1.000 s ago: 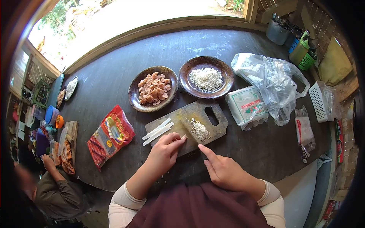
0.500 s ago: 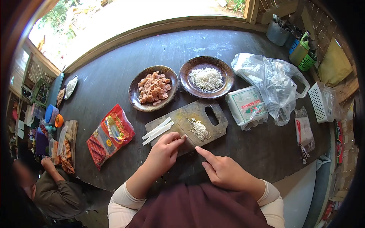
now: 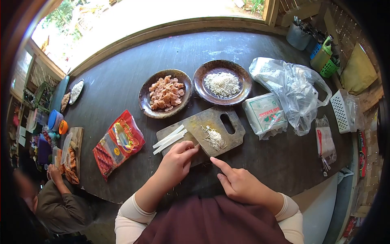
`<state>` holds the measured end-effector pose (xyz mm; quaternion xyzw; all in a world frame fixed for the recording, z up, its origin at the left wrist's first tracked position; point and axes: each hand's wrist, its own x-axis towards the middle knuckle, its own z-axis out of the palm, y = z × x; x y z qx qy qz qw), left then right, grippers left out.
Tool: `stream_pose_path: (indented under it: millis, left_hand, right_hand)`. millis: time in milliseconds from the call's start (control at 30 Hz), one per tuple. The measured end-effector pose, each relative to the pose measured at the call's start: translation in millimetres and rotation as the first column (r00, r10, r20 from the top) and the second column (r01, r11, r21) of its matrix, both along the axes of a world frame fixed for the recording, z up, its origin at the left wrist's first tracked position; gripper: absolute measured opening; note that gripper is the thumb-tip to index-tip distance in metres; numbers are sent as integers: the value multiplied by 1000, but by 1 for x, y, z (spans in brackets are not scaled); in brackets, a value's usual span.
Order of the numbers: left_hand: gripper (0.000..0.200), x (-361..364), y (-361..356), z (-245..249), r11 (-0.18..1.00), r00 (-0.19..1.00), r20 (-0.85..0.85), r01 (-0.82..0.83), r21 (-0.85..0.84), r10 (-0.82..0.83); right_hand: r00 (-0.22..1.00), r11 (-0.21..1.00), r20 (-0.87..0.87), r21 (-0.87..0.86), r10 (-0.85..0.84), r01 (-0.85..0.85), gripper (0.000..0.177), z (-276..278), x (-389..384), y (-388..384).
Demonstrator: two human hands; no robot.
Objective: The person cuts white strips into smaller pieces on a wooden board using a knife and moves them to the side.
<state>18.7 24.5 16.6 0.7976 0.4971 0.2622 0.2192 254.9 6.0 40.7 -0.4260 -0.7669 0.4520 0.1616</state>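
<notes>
On a worn wooden cutting board, my left hand is closed in a pinch, its fingertips pressed down near the front edge. What they hold is hidden beneath them. My right hand is wrapped round a knife with the index finger stretched forward; the thin blade shows almost edge-on and the handle is covered. Long white strips lie on the board beside my left hand. To the right of the blade sits a small pile of thin white slivers.
Behind the board stand a plate of sliced sausage and a plate of white shreds. A red sausage packet lies left; a white packet and clear plastic bag lie right. Another person's hand is at far left.
Both hands hold almost the same place on the board. The camera view has shifted very slightly. At far left, the other person's hand has moved a little.
</notes>
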Motion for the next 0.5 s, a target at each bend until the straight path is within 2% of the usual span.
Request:
stream_pose_path:
  millis: [33, 133, 367, 433, 500]
  left_hand:
    - [29, 0, 0, 0, 1000, 1000, 1, -2, 0, 2]
    - [29, 0, 0, -2, 1000, 1000, 7, -5, -14, 5]
    - [34, 0, 0, -3, 998, 1000, 12, 9, 67, -10]
    - [36, 0, -1, -5, 996, 1000, 17, 4, 95, -6]
    - [36, -1, -1, -8, 992, 1000, -5, 23, 124, -23]
  right_hand:
    - [1000, 999, -3, -54, -10, 10, 52, 2, -1, 0]
    - [1000, 999, -15, -51, -8, 7, 52, 2, -1, 0]
    - [1000, 996, -3, -86, -19, 18, 50, 12, -2, 0]
    - [999, 989, 11, -143, -33, 34, 49, 15, -2, 0]
    - [999, 994, 26, -99, -37, 39, 49, 10, -1, -1]
